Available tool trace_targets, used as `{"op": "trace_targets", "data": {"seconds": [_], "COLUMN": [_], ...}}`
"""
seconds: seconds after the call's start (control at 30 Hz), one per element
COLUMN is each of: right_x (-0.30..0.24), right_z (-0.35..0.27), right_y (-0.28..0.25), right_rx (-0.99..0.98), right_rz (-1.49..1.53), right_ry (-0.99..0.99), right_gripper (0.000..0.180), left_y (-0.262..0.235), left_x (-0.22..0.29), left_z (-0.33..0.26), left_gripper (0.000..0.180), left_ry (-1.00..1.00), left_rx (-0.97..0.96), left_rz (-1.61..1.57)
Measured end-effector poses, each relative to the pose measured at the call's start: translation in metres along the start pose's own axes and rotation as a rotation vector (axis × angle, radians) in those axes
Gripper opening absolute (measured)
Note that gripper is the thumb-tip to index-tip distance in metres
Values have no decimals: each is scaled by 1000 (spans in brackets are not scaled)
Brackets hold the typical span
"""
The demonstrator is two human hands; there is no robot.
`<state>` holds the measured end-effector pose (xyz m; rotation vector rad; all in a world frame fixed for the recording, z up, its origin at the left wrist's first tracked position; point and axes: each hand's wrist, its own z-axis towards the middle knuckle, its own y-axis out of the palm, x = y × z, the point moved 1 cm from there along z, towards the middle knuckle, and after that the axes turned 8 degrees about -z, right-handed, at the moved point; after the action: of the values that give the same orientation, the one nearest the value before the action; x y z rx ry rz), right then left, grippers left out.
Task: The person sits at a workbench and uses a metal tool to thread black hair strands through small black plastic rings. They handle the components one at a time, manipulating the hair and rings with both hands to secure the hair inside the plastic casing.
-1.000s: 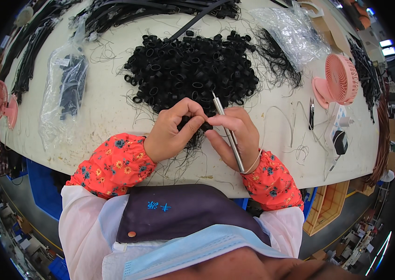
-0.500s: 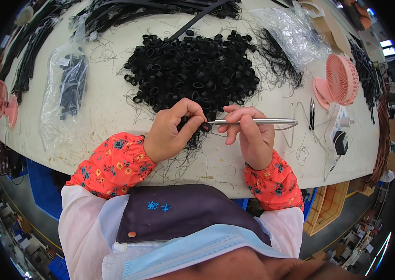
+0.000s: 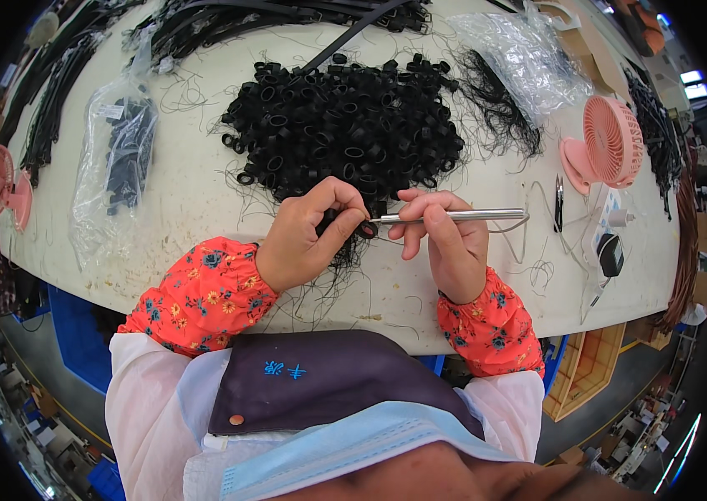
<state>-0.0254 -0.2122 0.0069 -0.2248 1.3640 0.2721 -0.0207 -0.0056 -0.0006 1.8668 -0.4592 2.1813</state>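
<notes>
Between the thumb and fingers of my left hand [image 3: 312, 238] is a small black belt loop [image 3: 367, 230], held upright near the table's front. My right hand [image 3: 451, 238] grips a slim silver pen-shaped tool [image 3: 474, 215] with a thin cable trailing from its rear end. The tool lies almost level, its narrow tip pointing left and meeting the upper edge of the loop; whether it actually touches, I cannot tell. Just beyond my hands is a large heap of similar black loops [image 3: 345, 125], with loose black threads around it.
Black belts [image 3: 228, 29] lie along the far side. A clear bag of black pieces [image 3: 124, 159] is at left, crumpled plastic [image 3: 529, 63] at far right. Pink fans [image 3: 612, 142] stand on both sides. Black tweezers [image 3: 559, 204] and a power strip [image 3: 600, 221] lie right.
My right hand has shifted the silver tool slightly left, bringing its tip up to the belt loop. The left hand and loop have hardly moved.
</notes>
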Motion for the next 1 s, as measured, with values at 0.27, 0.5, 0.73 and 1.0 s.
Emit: {"op": "trace_targets", "data": {"seconds": [0.27,0.5,0.73,1.0], "right_x": [-4,1,-3,-5], "right_z": [-2,2,4,5], "right_y": [14,13,11,13], "right_rx": [122,148,152,108], "right_rz": [-332,-748,-798,-801], "right_ry": [-75,-393,-485,-502], "right_gripper": [23,39,34,34], "left_y": [2,1,-7,-3], "left_x": [0,-6,-3,-10], "left_z": [0,4,6,8], "left_gripper": [7,15,18,5], "left_ry": [23,11,-175,-35], "left_rx": [45,22,-108,-69], "left_rz": [7,-80,-159,-158]}}
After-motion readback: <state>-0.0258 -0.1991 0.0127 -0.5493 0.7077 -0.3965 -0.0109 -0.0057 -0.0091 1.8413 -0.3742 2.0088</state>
